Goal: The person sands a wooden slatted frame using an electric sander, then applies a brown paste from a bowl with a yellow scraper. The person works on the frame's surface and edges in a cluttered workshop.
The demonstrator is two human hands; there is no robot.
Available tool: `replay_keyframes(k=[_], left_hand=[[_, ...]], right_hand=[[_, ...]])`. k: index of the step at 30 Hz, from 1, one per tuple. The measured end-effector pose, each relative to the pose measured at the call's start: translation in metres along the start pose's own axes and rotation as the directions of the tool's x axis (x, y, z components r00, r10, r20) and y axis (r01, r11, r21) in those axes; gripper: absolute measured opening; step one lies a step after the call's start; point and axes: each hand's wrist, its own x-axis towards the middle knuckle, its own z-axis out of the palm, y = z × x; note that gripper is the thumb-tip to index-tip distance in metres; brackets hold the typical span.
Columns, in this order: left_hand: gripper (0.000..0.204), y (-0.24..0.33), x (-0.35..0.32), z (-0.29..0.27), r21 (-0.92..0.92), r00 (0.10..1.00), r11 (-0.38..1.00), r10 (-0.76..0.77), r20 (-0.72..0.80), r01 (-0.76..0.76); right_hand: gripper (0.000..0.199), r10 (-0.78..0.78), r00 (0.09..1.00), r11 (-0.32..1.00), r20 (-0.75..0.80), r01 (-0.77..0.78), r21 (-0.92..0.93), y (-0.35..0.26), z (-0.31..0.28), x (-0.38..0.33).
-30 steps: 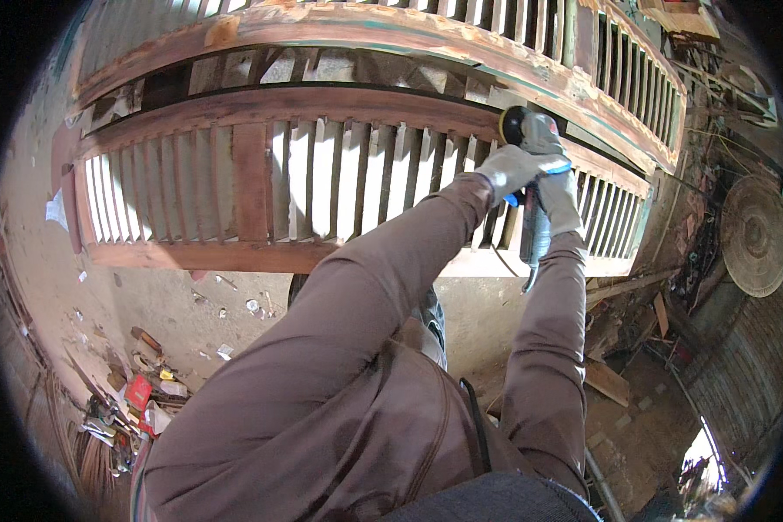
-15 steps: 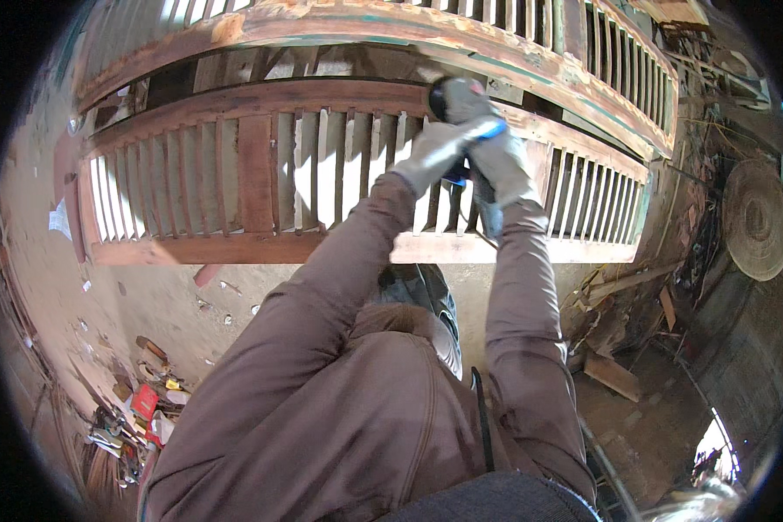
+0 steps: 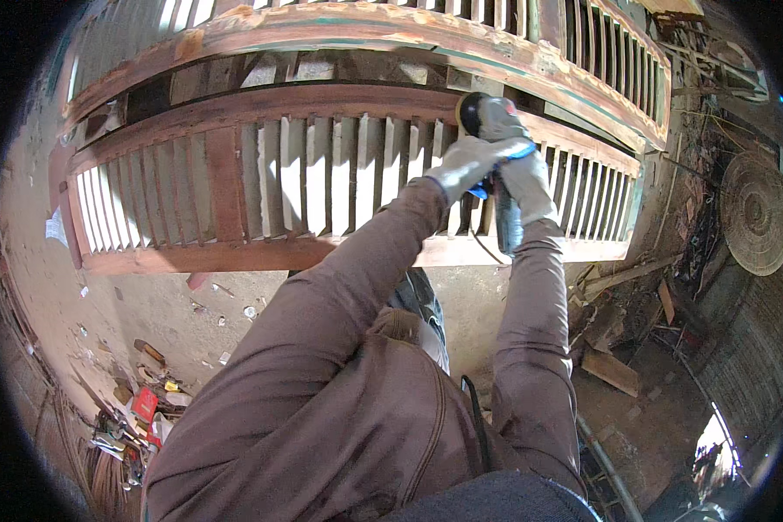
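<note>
The angle grinder (image 3: 489, 130) sits against the top rail of the slatted wooden shutter (image 3: 322, 174), near its right half. The gloved left hand (image 3: 465, 165) clenches the grinder's head; the gloved right hand (image 3: 529, 184) grasps its body just below. Scattered tools (image 3: 139, 409) lie well below the shutter's left end.

Down on the left, a heap of small tools and a red packet (image 3: 144, 404) litter the dusty ground. Far right hangs a round woven disc (image 3: 755, 214); loose wooden offcuts (image 3: 612, 371) lie below it.
</note>
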Motion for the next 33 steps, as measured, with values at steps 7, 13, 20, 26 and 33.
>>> replay_keyframes(k=[7,13,20,26,33], left_hand=[[0.065,-0.008,0.056,0.069,-0.081,0.983,0.995,-0.038,0.178,0.053],[0.058,-0.019,0.032,0.031,-0.053,0.993,0.998,0.041,0.109,-0.035],[0.061,-0.031,-0.025,-0.067,-0.212,0.978,0.955,0.207,-0.033,-0.209],[0.063,-0.005,-0.094,-0.137,-0.057,0.986,0.994,0.089,-0.141,-0.098],[0.070,-0.015,-0.128,-0.209,-0.075,0.953,0.986,0.122,-0.278,-0.148]], right_hand=[[0.038,-0.056,0.997,0.926,-0.052,0.071,0.372,0.108,-0.007,0.039],[0.038,-0.122,0.992,0.934,0.019,0.108,0.340,0.087,0.016,0.034],[0.049,-0.177,0.984,0.984,-0.015,0.176,-0.039,-0.038,0.058,0.000],[0.050,-0.255,0.966,0.966,0.036,0.256,-0.029,-0.117,0.092,-0.017],[0.052,-0.342,0.934,0.936,0.105,0.348,-0.049,-0.201,0.127,-0.037]])
